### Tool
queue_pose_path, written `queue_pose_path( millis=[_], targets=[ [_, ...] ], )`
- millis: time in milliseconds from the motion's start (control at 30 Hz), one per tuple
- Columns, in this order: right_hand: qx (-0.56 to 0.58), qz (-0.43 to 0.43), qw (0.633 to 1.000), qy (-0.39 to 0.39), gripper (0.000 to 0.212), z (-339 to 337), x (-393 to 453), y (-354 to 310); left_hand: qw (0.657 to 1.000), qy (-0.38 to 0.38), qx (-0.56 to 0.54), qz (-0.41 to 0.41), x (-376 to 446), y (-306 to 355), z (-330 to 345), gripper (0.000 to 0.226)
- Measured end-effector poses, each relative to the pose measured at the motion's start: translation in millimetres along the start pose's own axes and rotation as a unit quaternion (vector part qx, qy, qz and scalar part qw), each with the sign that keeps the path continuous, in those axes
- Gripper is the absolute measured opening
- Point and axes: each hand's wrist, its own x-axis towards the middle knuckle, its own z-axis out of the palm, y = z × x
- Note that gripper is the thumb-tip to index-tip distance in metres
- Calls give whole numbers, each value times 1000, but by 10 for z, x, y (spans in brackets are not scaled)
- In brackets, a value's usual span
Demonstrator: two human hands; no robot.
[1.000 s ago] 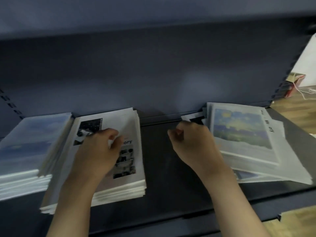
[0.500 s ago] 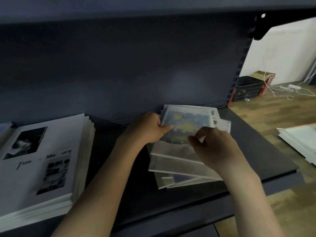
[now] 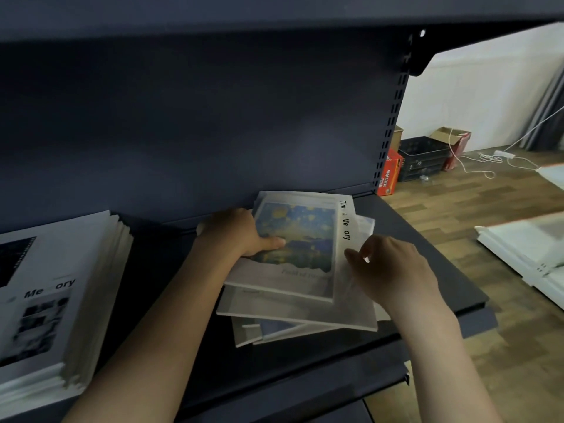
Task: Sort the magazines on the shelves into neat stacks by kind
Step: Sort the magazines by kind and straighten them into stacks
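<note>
A messy pile of magazines [image 3: 299,312] lies on the dark shelf [image 3: 433,270] in the middle of the head view. Its top magazine [image 3: 305,239] has a blue and yellow painted cover. My left hand [image 3: 241,232] grips that magazine's left edge, thumb on the cover. At the pile's right edge my right hand [image 3: 387,264] pinches a white magazine that lies under the top one, by the "Memory" lettering. A neat stack of black-and-white magazines [image 3: 58,300] stands at the left.
Another shelf board [image 3: 274,10] hangs low overhead. Past the shelf's right end are a wooden floor, a red box [image 3: 389,172], a black crate [image 3: 424,157], cables, and white boards [image 3: 525,251] lying flat.
The view swung right from the left-hand stacks. My left hand left the black-and-white stack and took the painted magazine's left edge. My right hand shifted to the pile's right edge.
</note>
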Motion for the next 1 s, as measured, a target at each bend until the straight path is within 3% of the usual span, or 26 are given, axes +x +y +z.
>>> queue_pose_path(
  millis=[333,567,700,833,1000],
  targets=[
    [-34,32,999,-19,29,-19,8,45,999,-3,40,-12,-16,78,-3,92],
    [-33,41,998,-36,34,-33,57,68,997,-59,-54,-24,5,-14,-54,93],
    [-19,20,999,-30,27,-92,169,-37,981,-25,-189,-16,-29,-59,-21,66],
    [-17,7,998,-53,29,-99,301,-112,935,-7,-356,0,-111,-140,-31,27],
    [-33,15,995,-92,62,-62,298,-137,929,77,-363,-20,-255,-311,8,20]
  ],
)
